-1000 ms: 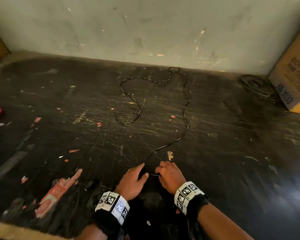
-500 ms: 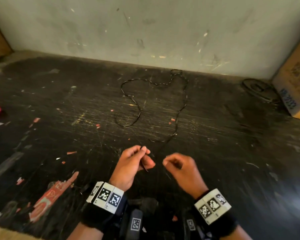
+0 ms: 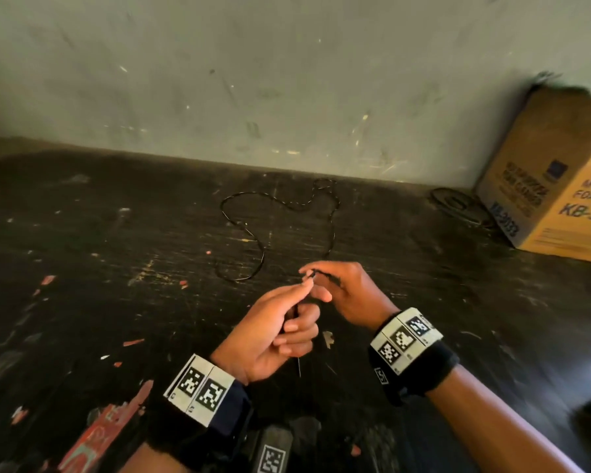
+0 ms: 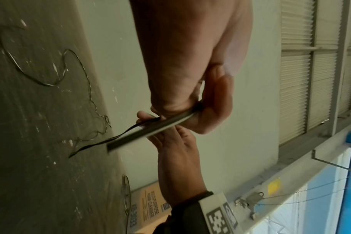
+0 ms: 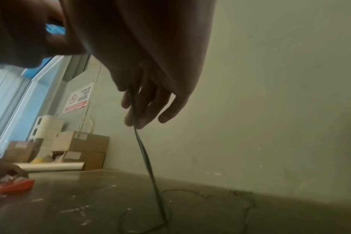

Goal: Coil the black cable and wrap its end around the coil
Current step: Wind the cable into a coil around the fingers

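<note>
Black cable [image 3: 332, 233] pinched near its end between left hand [image 3: 273, 331] and right hand [image 3: 347, 295] fingertips, rest sprawled beyond the fingers. Risk: kinked slack snagging, tangling the first loop.

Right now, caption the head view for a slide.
Both hands, left hand and right hand, pinch the black cable above the scratched table.

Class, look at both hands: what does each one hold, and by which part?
Both hold the thin black cable near its free end. The left hand pinches it just behind the tip; the right hand pinches the next stretch, and the rest trails onto the scratched dark table.
</note>
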`<action>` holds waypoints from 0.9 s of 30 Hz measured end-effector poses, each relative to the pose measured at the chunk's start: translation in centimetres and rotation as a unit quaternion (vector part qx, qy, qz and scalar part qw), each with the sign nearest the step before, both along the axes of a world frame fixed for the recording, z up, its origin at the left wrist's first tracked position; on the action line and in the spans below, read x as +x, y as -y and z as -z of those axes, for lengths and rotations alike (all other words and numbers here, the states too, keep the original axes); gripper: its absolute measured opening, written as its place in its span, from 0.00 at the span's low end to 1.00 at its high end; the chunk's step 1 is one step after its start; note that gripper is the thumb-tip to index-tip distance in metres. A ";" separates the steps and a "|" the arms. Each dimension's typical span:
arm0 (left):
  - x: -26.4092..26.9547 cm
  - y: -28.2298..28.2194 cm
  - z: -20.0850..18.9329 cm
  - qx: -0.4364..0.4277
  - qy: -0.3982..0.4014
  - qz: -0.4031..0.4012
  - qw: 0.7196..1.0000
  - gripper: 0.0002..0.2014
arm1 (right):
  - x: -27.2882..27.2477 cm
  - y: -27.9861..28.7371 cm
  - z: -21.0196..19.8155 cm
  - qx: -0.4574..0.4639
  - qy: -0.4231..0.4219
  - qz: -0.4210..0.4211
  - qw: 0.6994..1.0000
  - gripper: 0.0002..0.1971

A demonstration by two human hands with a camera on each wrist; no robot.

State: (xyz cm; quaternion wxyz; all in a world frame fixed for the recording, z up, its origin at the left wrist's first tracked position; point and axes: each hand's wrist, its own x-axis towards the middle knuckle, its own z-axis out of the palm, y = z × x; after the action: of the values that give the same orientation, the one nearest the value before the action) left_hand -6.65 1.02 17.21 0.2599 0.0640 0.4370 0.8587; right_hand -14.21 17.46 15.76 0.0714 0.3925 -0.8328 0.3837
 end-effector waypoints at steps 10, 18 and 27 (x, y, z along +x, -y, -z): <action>-0.1 0.2 -1.0 0.027 -0.066 0.051 0.996 0.21 | 0.0 -1.2 -2.6 0.056 -0.070 0.045 0.995 0.13; -0.8 -0.8 -0.8 0.029 -0.065 0.073 0.995 0.23 | 0.2 -2.9 -2.1 0.039 0.004 0.112 0.993 0.11; -1.1 -1.6 -1.1 0.061 -0.073 0.056 0.994 0.21 | 1.4 -3.2 -1.4 0.053 0.039 0.117 0.991 0.08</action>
State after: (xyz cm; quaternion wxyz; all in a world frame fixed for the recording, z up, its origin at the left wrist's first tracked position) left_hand -7.79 2.58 18.36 0.2708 0.1672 0.3977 0.8606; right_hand -12.76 20.70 17.18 0.0626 0.2802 -0.8944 0.3429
